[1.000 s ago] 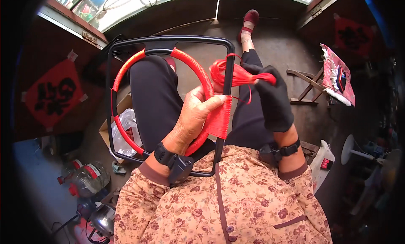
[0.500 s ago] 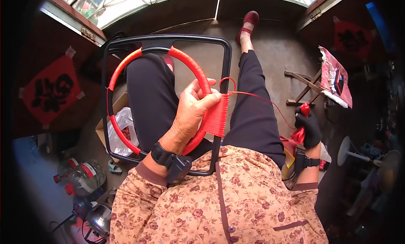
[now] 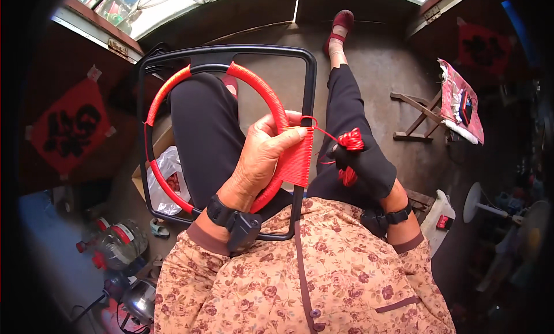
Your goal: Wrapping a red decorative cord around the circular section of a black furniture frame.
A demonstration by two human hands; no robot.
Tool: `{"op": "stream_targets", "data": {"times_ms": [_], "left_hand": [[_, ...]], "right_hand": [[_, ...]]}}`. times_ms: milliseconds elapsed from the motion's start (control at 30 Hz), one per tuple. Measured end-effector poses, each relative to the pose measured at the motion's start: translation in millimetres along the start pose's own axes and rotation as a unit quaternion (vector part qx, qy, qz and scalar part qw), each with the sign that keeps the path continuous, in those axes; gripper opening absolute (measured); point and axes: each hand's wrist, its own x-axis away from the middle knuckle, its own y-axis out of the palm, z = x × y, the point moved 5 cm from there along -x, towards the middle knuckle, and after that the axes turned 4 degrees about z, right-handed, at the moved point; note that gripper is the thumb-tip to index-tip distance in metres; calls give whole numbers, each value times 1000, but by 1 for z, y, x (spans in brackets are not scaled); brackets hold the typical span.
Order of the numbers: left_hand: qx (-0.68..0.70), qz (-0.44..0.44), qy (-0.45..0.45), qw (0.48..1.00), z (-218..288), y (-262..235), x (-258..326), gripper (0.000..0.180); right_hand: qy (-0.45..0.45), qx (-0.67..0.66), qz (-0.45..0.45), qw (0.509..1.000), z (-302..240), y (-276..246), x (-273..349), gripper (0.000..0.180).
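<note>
The black frame [image 3: 310, 89] lies over the person's lap and left thigh, its near edge close to the floral jacket [image 3: 346, 265], a placement that seems to give it support from beneath. Inside it sits a ring [image 3: 258, 87] partly wrapped in red, joined to the right-hand bar by a wound panel [image 3: 297, 164] of close cord turns. The bare left hand [image 3: 262, 148] pinches the panel's upper end, thumb in front and fingers reaching behind the ring, presumably to steady the frame and stop the last turns loosening. From there a strand [image 3: 324, 132] loops by the bar and runs to the cord bundle [image 3: 351, 140]. The black-gloved right hand [image 3: 369, 168] is closed around that bundle, which pokes out above and below; gathered so, the cord likely tangles less. Farther out, a covered stool [image 3: 468, 123] stands to the right, and a plastic bag [image 3: 167, 187] sits in a box to the left.
</note>
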Motion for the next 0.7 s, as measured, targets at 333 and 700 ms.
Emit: {"op": "stream_targets", "data": {"times_ms": [333,700], "left_hand": [[-14,-15,3,1000,-10,-1,-6,16],[-5,-16,-27,1000,-8,0,-7,14]], "right_hand": [[-88,-94,-14,992,-57,45,-3,13],[-40,-42,248,967,-5,-69,-7,38]]}}
